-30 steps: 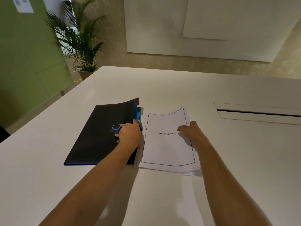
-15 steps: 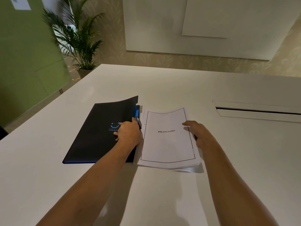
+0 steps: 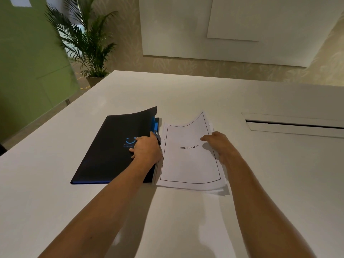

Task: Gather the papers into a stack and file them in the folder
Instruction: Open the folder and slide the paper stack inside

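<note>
A black folder (image 3: 111, 149) with a blue smiley logo lies on the white table (image 3: 186, 220), its cover slightly raised at the right edge over a blue clip. My left hand (image 3: 147, 151) rests on that edge, thumb on the clip. Just right of it lies a stack of white papers (image 3: 188, 164); the top sheet reads BIBLIOGRAPHY. My right hand (image 3: 217, 144) grips the stack's right edge and curls the top sheet's far right corner upward.
A recessed cable slot (image 3: 294, 123) is set into the table at the right. A potted palm (image 3: 87, 43) stands beyond the table's far left corner, beside a green wall panel (image 3: 28, 71).
The top sheet lay flat half a second ago; now its far right corner is lifted. My right hand has slid inward onto the stack's edge. My left hand stays on the folder.
</note>
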A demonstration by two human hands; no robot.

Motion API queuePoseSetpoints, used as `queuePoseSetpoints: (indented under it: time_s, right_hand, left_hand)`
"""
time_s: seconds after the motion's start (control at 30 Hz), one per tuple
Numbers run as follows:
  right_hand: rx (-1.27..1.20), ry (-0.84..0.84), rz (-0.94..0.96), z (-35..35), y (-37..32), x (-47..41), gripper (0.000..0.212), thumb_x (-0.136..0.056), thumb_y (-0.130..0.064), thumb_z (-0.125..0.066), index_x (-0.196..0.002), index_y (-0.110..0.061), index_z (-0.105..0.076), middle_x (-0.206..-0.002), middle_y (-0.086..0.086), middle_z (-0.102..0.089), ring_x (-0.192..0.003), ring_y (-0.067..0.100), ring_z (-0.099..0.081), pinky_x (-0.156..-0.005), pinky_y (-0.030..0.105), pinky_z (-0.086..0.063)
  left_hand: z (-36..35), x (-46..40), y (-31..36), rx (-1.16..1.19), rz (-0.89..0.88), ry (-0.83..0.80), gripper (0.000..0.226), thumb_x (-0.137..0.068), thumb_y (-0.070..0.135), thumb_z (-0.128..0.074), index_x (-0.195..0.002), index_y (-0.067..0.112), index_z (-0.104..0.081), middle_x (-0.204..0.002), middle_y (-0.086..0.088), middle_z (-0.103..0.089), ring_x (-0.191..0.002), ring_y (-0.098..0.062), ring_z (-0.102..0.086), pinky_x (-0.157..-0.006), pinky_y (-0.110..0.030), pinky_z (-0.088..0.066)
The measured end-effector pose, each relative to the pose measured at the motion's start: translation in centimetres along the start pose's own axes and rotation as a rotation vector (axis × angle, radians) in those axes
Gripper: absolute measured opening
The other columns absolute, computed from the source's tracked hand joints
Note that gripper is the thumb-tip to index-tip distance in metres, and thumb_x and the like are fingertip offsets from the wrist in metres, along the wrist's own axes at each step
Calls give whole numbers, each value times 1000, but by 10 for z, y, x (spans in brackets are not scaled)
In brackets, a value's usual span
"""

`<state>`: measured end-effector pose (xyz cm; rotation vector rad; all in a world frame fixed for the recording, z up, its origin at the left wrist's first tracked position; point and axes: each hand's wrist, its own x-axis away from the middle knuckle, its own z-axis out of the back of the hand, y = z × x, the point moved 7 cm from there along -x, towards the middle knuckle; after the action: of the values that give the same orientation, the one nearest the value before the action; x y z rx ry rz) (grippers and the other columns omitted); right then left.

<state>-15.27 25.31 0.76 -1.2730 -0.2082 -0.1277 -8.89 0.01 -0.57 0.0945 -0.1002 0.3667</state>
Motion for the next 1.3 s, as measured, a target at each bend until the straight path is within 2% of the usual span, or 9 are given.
queuePoseSetpoints:
  time_s: [0.13, 0.27, 0.37, 0.4, 0.5, 0.6, 0.83, 1.1, 1.3]
  right_hand:
    - [-42, 97, -36, 7, 20, -3, 27, -78, -15, -72, -96, -2, -57, -82, 8, -62, -89, 29, -69, -73, 33, -53]
    - [-32, 71, -164, 15, 40, -4, 6, -80, -2, -68, -81, 3, -66, -90, 12, -62, -83, 28, -60, -69, 32, -44]
    - [14, -28, -146, 16, 40, -2, 18, -84, 0, -63, -101, 5, -57, -108, 14, -62, -112, 35, -61, -97, 44, -47]
    - [15, -66, -130, 14, 40, 0, 23, -85, 1, -61, -106, -1, -51, -109, 14, -60, -108, 31, -60, -97, 43, -46]
    - [20, -128, -112, 9, 40, 4, 33, -86, 2, -55, -115, -5, -42, -92, 10, -55, -86, 24, -51, -81, 37, -45]
    - [37, -103, -90, 7, 40, 8, 24, -84, 1, -51, -104, -10, -47, -79, 9, -51, -62, 19, -46, -57, 32, -36]
    - [-176, 0, 69, 29, 19, 9, 36, -85, 11, -50, -116, -6, -51, -104, 16, -64, -90, 31, -65, -74, 39, -57]
    - [-375, 211, 218, 55, -30, 16, 34, -82, 7, -49, -110, -12, -49, -102, 4, -62, -88, 22, -61, -77, 37, -54]
    - [-316, 247, 303, 42, -50, 31, 42, -80, -1, -41, -117, -20, -45, -97, -9, -62, -73, 12, -58, -44, 17, -44]
  left_hand:
    - [1, 2, 0, 5, 9, 3, 77, -91, 23, -54, -153, 18, -9, -139, -30, -42, -119, -48, -51, -90, -61, -50]
    - [3, 4, 1, -8, -1, 9, 76, -91, 23, -53, -153, 18, -9, -139, -32, -41, -118, -47, -52, -89, -59, -52]
    - [5, 5, 0, -15, -8, 16, 74, -92, 24, -52, -153, 18, -10, -137, -31, -44, -116, -45, -54, -89, -58, -52]
    - [6, 6, 1, -16, -13, 19, 74, -92, 24, -52, -153, 17, -10, -136, -30, -45, -116, -45, -54, -89, -58, -52]
    - [9, 8, 1, -23, -35, 35, 71, -93, 23, -50, -153, 14, -12, -128, -26, -53, -112, -40, -57, -89, -55, -53]
    - [17, 10, -1, 23, -64, 65, 68, -93, 24, -51, -150, 9, -17, -120, -21, -58, -106, -34, -59, -87, -45, -52]
    - [40, 17, -13, 89, -119, 63, 63, -94, 22, -49, -148, 10, -18, -86, -5, -50, -70, -18, -51, -59, -32, -40]
    - [58, 21, -6, 227, -119, 43, 71, -93, 19, -51, -151, 15, -11, -99, -10, -56, -79, -23, -56, -64, -36, -45]
    - [69, 28, 6, 274, -136, 70, 64, -93, 15, -50, -149, 12, -18, -118, -17, -57, -89, -28, -56, -74, -39, -46]
